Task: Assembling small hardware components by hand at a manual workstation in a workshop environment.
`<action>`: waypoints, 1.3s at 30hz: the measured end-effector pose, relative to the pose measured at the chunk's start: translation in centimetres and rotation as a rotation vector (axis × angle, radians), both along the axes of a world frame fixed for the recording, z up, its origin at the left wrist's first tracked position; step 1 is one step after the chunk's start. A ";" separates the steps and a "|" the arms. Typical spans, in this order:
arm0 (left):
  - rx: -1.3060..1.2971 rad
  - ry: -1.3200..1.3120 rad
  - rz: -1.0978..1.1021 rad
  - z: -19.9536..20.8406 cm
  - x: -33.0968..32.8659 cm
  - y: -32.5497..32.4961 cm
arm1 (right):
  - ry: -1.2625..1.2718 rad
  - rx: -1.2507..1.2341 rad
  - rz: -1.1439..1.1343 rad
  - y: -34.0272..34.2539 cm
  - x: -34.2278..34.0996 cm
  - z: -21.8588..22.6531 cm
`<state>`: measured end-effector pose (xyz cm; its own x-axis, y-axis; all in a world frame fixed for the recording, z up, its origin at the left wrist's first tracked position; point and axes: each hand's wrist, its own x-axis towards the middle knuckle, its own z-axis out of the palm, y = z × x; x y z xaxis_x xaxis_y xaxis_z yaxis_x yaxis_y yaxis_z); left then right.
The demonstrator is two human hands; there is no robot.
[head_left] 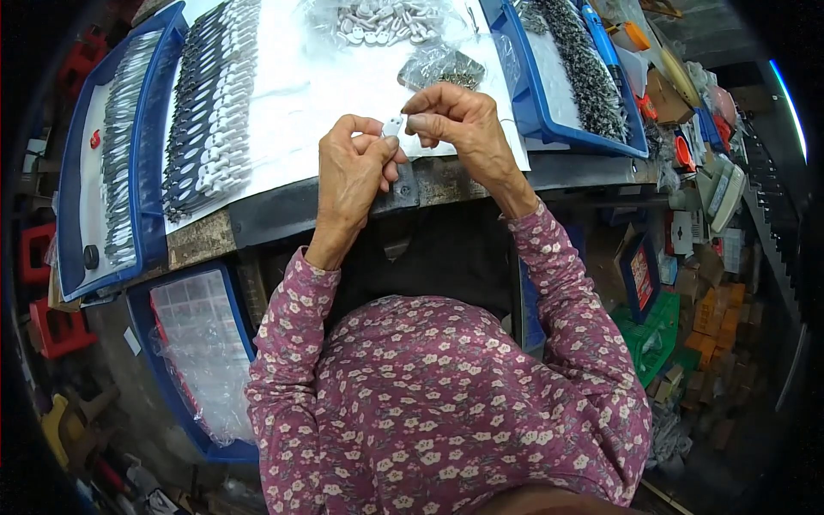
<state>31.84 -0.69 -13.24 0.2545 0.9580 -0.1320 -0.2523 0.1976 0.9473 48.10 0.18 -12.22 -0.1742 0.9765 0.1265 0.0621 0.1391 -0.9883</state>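
My left hand (350, 172) pinches a small white plastic piece (392, 126) with dark dots between thumb and fingers, just above the table's near edge. Close beside it, my right hand (472, 133) has thumb and forefinger pressed together at the piece's right side. Whatever lies between those right fingertips is too small to make out. Beyond the hands, a clear plastic bag (439, 70) holds small brass-coloured parts. Farther back lies a heap of similar white and grey pieces (390, 21) on clear plastic.
White paper (292, 112) covers the worktop. At left, rows of black-and-white parts (210, 103) lie beside a blue tray (154, 172). Another blue tray (549, 129) with dark, bristly-looking parts stands at right. A blue bin (245, 330) with a clear compartment box sits below the table.
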 end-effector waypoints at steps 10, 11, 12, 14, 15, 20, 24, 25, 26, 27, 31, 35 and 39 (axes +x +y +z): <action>0.069 0.145 0.058 -0.3 0.4 -0.3 | 0.102 -0.092 -0.070 -0.3 -0.8 -0.7; 0.074 0.169 0.071 -0.4 0.4 -0.3 | 0.102 -0.092 -0.070 -0.2 -0.8 -0.9; 0.074 0.169 0.071 -0.4 0.6 -0.2 | 0.101 -0.087 -0.084 -0.1 -0.8 -1.1; 0.148 0.216 0.105 -0.4 0.8 -0.1 | 0.100 -0.082 -0.097 -0.1 -0.9 -1.2; 0.149 0.217 0.105 -0.4 0.8 -0.1 | 0.080 -0.074 -0.116 -0.2 -1.0 -1.2; 0.169 0.191 0.093 -0.5 1.4 0.0 | 0.047 -0.034 -0.155 -0.2 -0.6 -1.4; 0.133 0.160 0.031 -0.7 1.7 -0.1 | -0.047 -0.061 -0.073 -0.6 0.4 -1.0; 0.115 0.156 -0.010 -0.6 1.7 -0.2 | -0.064 -0.077 -0.016 -0.7 0.6 -0.9; 0.098 0.151 -0.054 -0.6 1.8 -0.3 | -0.066 -0.075 -0.021 -0.7 0.9 -0.9; 0.101 0.150 -0.059 -0.7 1.8 -0.3 | -0.081 -0.078 0.008 -0.7 1.2 -1.0; -0.010 0.066 -0.127 -0.5 2.2 -0.4 | -0.031 -0.095 0.020 -1.2 1.7 -1.3; -0.085 -0.037 -0.156 -0.4 2.5 -0.3 | 0.075 -0.174 -0.003 -1.4 2.0 -1.5; -0.165 -0.112 -0.170 -0.6 2.2 -0.2 | 0.077 -0.243 0.144 -0.6 3.0 -1.5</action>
